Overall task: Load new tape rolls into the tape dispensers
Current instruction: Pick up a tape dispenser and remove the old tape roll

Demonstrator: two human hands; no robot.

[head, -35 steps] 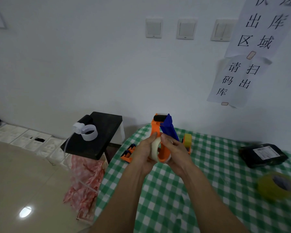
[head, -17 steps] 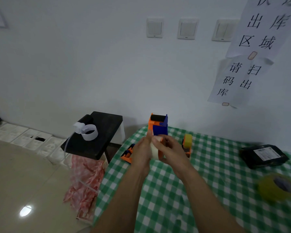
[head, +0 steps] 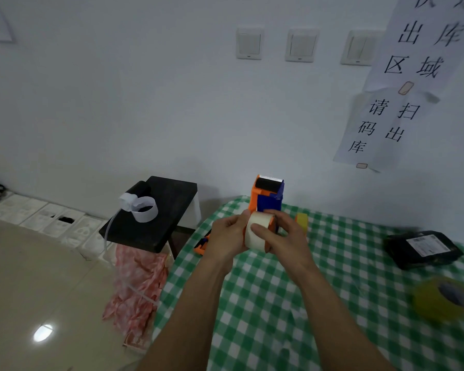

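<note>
Fingers: the left hand (head: pixel 227 234) has its fingers (head: pixel 235 223) curled round the orange side of the dispenser (head: pixel 269 195). The right hand (head: pixel 289 236) grips the roll (head: pixel 256 232), thumb across its band and the other fingers behind it.
Roll: pale cream with a wide band. It sits at the lower part of the dispenser, between both hands.
Dispenser: orange frame, blue plate in front, black roller and a light toothed edge on top. It stands upright.
Place: held in the air over the far left corner of the tabletop (head: pixel 279 303), not touching it.
Change: one second ago the blue plate stood edge-on and pointed up, and the roll showed as a thin ring. Now the plate faces the camera and the band of the roll is seen broad.
Hands since then: they keep the same grip, left and right of the roll.
</note>
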